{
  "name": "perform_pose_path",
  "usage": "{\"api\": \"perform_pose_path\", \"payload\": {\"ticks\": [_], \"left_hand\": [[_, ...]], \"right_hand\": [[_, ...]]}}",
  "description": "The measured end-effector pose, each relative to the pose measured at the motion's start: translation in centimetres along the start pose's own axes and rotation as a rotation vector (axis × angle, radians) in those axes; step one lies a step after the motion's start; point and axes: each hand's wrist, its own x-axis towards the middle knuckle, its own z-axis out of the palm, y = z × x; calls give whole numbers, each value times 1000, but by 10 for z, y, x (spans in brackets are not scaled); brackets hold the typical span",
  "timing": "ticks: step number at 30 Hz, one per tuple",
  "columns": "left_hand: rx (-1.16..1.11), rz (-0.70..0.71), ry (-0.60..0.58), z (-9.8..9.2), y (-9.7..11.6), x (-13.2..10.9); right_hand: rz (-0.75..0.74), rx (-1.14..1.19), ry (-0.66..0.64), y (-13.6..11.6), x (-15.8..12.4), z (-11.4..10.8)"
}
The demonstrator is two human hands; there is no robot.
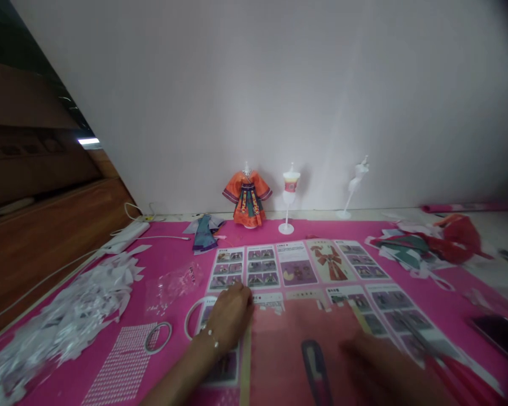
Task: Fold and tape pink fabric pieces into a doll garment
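Note:
A flat piece of red fabric [288,338], with yellow strips along its sides, lies in front of me over printed instruction sheets [298,265]. My left hand [231,313], a beaded bracelet at its wrist, is at the fabric's far left corner with curled fingers closed on the edge. Motion smears my right hand [370,358] at the fabric's right side, and its fingers cannot be made out. A dark-handled tool [315,366], perhaps a cutter, lies on the fabric between the hands. Small whitish bits line the fabric's far edge.
Tape rolls [158,338] and a dotted sheet [121,363] lie left, near plastic wrappers [80,310]. At the back are a dressed mannequin [248,200] and two white mannequins [287,197] [355,183]. Right are scissors [427,347], fabric scraps [432,245] and a phone [499,335].

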Motion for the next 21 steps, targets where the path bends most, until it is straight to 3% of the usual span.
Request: {"api": "perform_pose_path", "payload": {"ticks": [7, 11, 15, 18, 21], "left_hand": [[-94, -10, -22, -13, 12, -11], [-207, 56, 24, -17, 26, -26], [-482, 147, 117, -10, 36, -34], [-762, 95, 118, 2, 36, -36], [-1020, 11, 133, 15, 30, -36]], "right_hand": [[-41, 110, -131, -37, 45, 14], [-153, 251, -70, -59, 71, 25], [-244, 328, -85, -69, 88, 38], [-261, 428, -149, -68, 94, 45], [-202, 443, -127, -63, 94, 50]]}}
